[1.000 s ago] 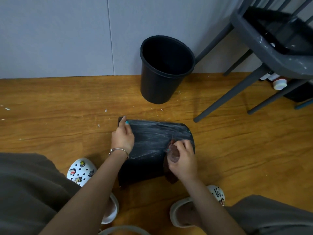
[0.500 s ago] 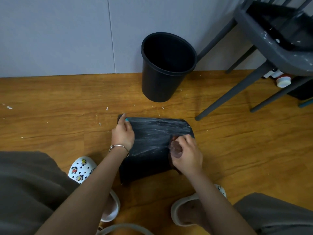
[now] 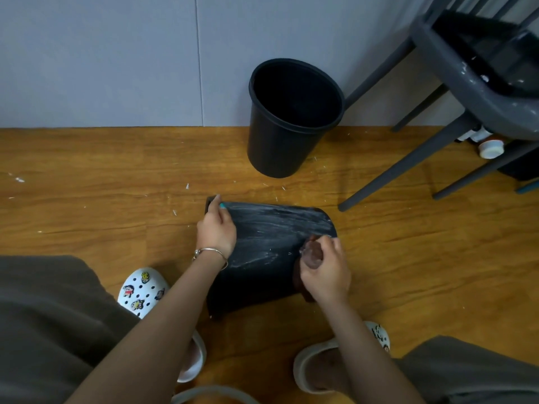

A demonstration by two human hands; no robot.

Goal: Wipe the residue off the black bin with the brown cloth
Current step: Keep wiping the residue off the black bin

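You see a second bucket (image 3: 288, 123) upright by the wall (image 3: 116, 59), a grey chair (image 3: 455, 91), and white flecks (image 3: 186, 186) on the wooden floor (image 3: 87, 217).

The left hand (image 3: 216, 230) grips the rim end of the lying black bin (image 3: 271, 252), forearm stretched forward (a bangle at the wrist). The right hand (image 3: 325, 271) pinches the brown cloth (image 3: 310, 256) against the bin's base end.
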